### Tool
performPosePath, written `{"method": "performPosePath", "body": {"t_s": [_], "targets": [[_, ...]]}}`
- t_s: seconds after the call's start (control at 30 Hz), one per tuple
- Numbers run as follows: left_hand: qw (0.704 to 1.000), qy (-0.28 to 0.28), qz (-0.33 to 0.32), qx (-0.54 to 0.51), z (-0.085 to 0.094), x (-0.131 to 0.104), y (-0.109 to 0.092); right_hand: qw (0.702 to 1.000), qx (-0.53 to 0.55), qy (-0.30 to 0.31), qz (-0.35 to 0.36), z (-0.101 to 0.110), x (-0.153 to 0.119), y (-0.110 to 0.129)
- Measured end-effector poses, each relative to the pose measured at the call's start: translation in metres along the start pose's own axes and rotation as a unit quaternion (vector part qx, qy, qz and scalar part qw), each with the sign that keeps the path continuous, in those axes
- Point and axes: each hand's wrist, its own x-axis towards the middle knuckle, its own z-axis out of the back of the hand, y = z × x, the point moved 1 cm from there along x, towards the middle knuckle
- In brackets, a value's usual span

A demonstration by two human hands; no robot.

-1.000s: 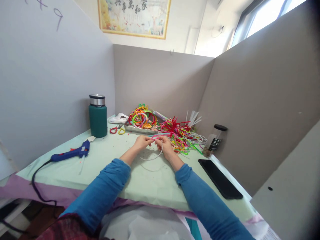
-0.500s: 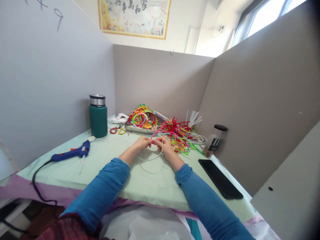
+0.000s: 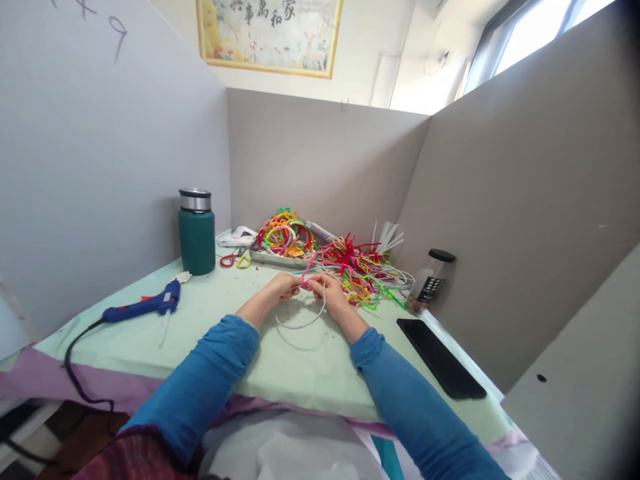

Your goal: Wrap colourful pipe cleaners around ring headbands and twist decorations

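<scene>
Both hands meet over the middle of the table, pinching a pink pipe cleaner point(image 3: 305, 285) between their fingertips. My left hand point(image 3: 283, 287) is closed on its left part, and my right hand point(image 3: 329, 291) is closed on it from the right. One pink end sticks up above the fingers. A thin white hoop point(image 3: 305, 326), looking like a headband, curves below the hands, with one end rising to my right fingers. The pink strand seems wound on this hoop, but the fingers hide the join.
Behind my hands lie a tray point(image 3: 280, 259) of colourful twisted rings and a heap of pipe cleaners point(image 3: 360, 263). At left are a green flask point(image 3: 196, 237) and a blue glue gun point(image 3: 150, 305). A black phone point(image 3: 440, 357) and a clear jar point(image 3: 429, 283) are at right.
My left fingers have shifted slightly left and re-gripped the pink strand. The white hoop has swung a little lower to the left. My right hand has barely moved.
</scene>
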Motion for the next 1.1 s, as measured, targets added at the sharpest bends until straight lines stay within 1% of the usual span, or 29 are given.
{"method": "performPosePath", "body": {"t_s": [0.17,0.33,0.47,0.57,0.7,0.8,0.97,1.1], "targets": [[0.998,-0.026,-0.054,0.014,-0.001,-0.001,0.002,1.0,-0.001,-0.001,-0.005,0.0,0.0,-0.001],[0.992,-0.087,-0.093,0.023,-0.004,0.002,0.002,1.0,0.005,-0.025,-0.015,0.002,0.002,-0.002],[0.989,-0.097,-0.106,0.038,-0.004,0.002,0.0,0.999,0.01,-0.032,-0.024,0.003,0.002,-0.002],[0.984,-0.107,-0.137,0.034,-0.002,0.003,0.0,0.999,0.021,-0.037,-0.027,0.005,0.003,-0.003],[0.979,-0.089,-0.184,0.017,0.0,0.005,0.0,0.997,0.041,-0.05,-0.033,0.008,0.005,-0.006],[0.973,-0.084,-0.212,0.041,-0.001,0.008,0.0,0.996,0.05,-0.054,-0.042,0.009,0.006,-0.006],[0.96,-0.122,-0.229,0.107,-0.001,0.013,0.003,0.996,0.062,-0.054,-0.043,0.008,0.007,-0.006],[0.948,-0.133,-0.258,0.129,0.0,0.017,0.006,0.996,0.059,-0.052,-0.047,0.008,0.007,-0.007]]}}
